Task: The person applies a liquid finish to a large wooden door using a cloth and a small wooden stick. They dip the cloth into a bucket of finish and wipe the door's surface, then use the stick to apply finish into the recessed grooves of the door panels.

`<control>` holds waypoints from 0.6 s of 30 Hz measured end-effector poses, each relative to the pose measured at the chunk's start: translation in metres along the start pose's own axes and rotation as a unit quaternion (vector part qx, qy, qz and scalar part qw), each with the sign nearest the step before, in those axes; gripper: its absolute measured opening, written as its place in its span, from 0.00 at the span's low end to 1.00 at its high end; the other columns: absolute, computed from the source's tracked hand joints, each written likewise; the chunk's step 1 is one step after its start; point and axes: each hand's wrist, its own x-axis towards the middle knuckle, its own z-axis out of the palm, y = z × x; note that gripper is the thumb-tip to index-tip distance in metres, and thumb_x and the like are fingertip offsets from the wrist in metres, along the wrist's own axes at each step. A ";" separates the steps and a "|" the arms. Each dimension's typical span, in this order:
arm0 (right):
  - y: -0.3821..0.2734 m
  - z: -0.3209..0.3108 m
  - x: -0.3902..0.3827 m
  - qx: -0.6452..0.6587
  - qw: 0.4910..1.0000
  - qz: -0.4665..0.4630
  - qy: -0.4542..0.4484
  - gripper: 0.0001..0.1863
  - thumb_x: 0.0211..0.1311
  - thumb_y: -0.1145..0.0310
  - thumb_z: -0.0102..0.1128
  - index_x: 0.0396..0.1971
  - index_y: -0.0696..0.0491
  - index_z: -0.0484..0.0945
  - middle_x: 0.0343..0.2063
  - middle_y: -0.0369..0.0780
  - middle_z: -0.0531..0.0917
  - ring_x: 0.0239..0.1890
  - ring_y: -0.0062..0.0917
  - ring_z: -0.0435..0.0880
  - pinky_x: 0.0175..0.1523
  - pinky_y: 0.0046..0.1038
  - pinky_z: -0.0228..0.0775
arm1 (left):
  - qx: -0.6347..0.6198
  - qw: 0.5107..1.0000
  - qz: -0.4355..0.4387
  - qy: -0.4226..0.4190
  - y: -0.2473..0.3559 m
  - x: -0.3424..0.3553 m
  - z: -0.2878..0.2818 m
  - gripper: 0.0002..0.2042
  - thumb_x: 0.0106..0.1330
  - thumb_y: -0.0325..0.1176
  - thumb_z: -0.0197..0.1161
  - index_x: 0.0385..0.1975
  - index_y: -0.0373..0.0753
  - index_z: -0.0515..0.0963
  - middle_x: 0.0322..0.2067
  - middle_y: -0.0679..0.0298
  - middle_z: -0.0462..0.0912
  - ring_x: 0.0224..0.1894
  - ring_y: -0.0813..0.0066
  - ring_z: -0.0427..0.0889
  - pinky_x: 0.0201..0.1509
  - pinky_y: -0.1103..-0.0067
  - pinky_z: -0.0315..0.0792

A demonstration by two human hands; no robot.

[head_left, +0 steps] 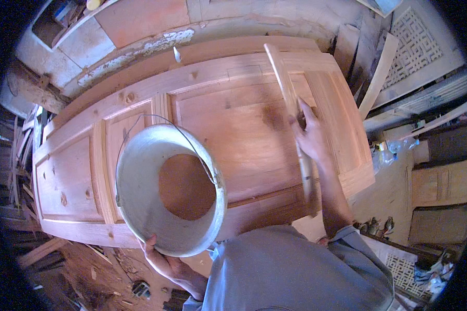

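Observation:
A paneled wooden door lies flat in front of me. Over its near edge, a pale grey-white bucket with a thin wire handle tilts so that its inside faces up toward me. Brown material covers the bucket's bottom; I cannot tell whether it is powder or liquid. My left hand grips the bucket's near rim, thumb over the edge. On the right, my right hand is closed around a long, narrow wooden strip, which spans the door from far to near edge. A dark smudge marks the panel left of that hand.
Behind the door runs a wall with peeling paint. Planks and a lattice panel lean at the far right. Clear plastic bottles stand right of the door. Wood scraps pile up at left, and shavings cover the floor.

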 end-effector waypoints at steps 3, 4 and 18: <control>-0.031 0.017 0.018 0.120 0.987 0.105 0.026 0.34 0.59 0.66 0.62 0.65 0.57 0.62 0.35 0.49 0.81 0.30 0.33 0.80 0.42 0.34 0.75 | -0.038 0.998 -0.026 -0.041 0.005 0.004 0.008 0.29 0.52 0.26 0.57 0.59 0.35 0.66 0.55 0.50 0.72 0.57 0.53 0.71 0.63 0.59 0.67; -0.028 0.023 0.027 0.151 0.981 0.101 0.067 0.34 0.59 0.66 0.62 0.65 0.57 0.62 0.37 0.50 0.81 0.30 0.32 0.80 0.42 0.33 0.75 | -0.019 0.996 -0.015 -0.080 0.006 0.005 0.006 0.23 0.56 0.29 0.60 0.55 0.35 0.69 0.53 0.51 0.74 0.55 0.57 0.73 0.62 0.62 0.68; 0.008 0.062 -0.031 -0.089 0.968 0.202 0.121 0.35 0.58 0.55 0.59 0.66 0.47 0.62 0.34 0.54 0.81 0.36 0.48 0.83 0.39 0.44 0.76 | 0.216 0.938 0.271 -0.025 0.029 0.035 -0.052 0.31 0.52 0.29 0.58 0.60 0.32 0.66 0.58 0.49 0.69 0.59 0.52 0.69 0.66 0.58 0.62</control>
